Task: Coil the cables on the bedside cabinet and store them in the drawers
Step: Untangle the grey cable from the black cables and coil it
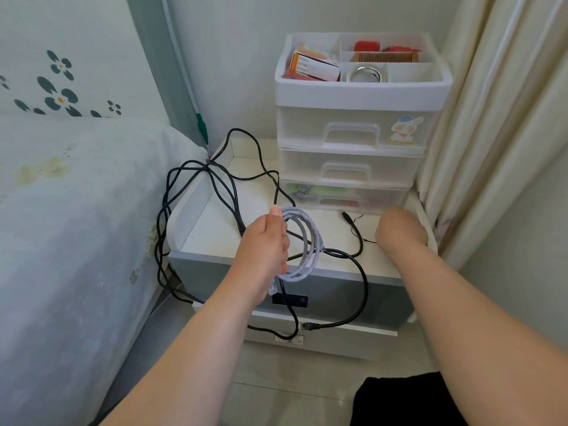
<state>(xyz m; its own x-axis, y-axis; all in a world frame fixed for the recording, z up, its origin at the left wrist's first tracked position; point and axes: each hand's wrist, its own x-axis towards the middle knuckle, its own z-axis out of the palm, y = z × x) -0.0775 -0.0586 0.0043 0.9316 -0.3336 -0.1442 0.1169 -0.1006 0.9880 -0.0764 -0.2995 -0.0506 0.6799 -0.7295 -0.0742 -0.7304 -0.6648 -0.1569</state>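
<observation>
Left hand (264, 244) grips the coiled white cable (302, 241) over the cabinet's (215, 222) near edge. Drawers (350, 167) sit far right, nearer the right hand (399, 230), whose fingers are hidden, so its grip I can't tell.

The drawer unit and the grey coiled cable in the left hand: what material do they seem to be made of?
The three-tier drawer unit looks like plastic: an opaque white frame and frosted, translucent drawer fronts through which contents show faintly. The light grey coiled cable, held by the left hand, seems sheathed in smooth rubbery plastic, bending in soft loops.
</observation>
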